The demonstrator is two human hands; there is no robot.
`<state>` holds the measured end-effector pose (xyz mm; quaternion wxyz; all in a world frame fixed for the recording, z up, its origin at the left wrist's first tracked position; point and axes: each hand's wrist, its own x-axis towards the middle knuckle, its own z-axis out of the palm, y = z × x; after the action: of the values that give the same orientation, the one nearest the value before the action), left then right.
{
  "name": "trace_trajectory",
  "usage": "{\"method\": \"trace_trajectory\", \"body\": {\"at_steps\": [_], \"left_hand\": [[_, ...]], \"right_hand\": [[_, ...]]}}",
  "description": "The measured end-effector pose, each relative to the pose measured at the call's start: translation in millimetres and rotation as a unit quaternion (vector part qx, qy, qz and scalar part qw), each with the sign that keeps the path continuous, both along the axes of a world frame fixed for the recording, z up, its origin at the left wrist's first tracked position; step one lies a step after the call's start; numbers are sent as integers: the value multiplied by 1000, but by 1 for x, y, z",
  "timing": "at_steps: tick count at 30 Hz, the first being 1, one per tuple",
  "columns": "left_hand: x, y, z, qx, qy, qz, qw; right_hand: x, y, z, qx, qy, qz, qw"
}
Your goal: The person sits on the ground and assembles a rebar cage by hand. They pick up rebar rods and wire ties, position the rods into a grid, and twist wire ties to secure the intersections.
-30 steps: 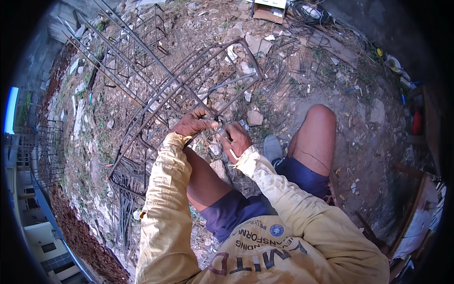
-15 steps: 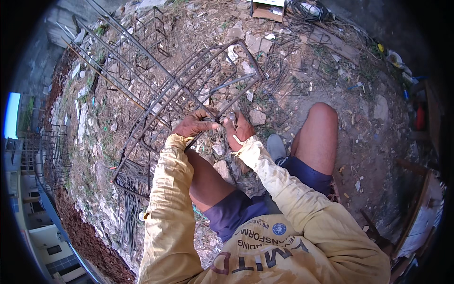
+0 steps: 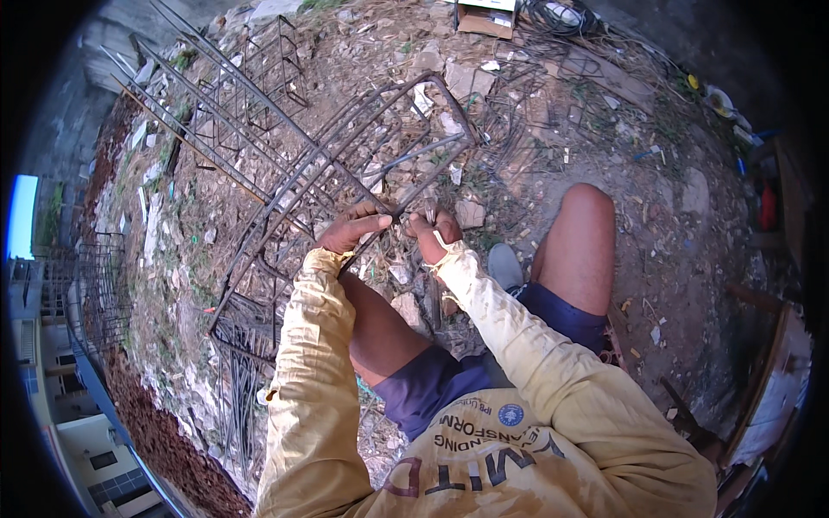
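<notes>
A cage of steel reinforcing bars [image 3: 345,164] lies tilted on the rubble in front of my knees. My left hand [image 3: 352,229] grips one of its bars near the closest corner. My right hand [image 3: 434,231] is closed around a small metal tool or piece of tie wire held against the same joint; the thing is too small to name. The two hands are a few centimetres apart. Both arms wear yellow sleeves.
More rebar cages [image 3: 250,78] and loose bars [image 3: 181,129] lie at the left and back. Bent stirrups [image 3: 242,406] are stacked at the lower left. A cardboard box [image 3: 484,15] stands at the top. Stones and debris cover the ground. A red container [image 3: 767,205] is at the right.
Both hands have shifted slightly up along the cage and stay together at the joint. The view has tilted a little; the cage has not moved.
</notes>
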<state>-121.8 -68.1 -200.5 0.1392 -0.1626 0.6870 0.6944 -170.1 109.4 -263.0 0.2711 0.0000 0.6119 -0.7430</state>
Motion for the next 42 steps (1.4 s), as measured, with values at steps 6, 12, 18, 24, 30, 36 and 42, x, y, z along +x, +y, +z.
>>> {"method": "trace_trajectory", "body": {"at_steps": [6, 12, 18, 24, 30, 36, 42], "left_hand": [[1, 3, -3, -37, 4, 25, 999], [6, 7, 3, -74, -2, 45, 996], [-1, 6, 3, -97, 19, 5, 995], [9, -5, -20, -116, 43, 4, 992], [2, -1, -7, -99, 10, -20, 995], [6, -1, -9, -74, 33, -6, 997], [4, -6, -16, -69, 30, -14, 997]], "right_hand": [[-25, 17, 1, -233, -491, 228, 808], [-35, 43, 6, -127, -356, 139, 915], [-80, 119, -59, -348, -302, 156, 874], [-43, 140, 18, -104, -320, 124, 933], [-37, 159, 25, 80, -42, 439, 894], [-53, 123, 30, 160, 26, 566, 808], [-75, 99, 41, 196, 117, 608, 761]]}}
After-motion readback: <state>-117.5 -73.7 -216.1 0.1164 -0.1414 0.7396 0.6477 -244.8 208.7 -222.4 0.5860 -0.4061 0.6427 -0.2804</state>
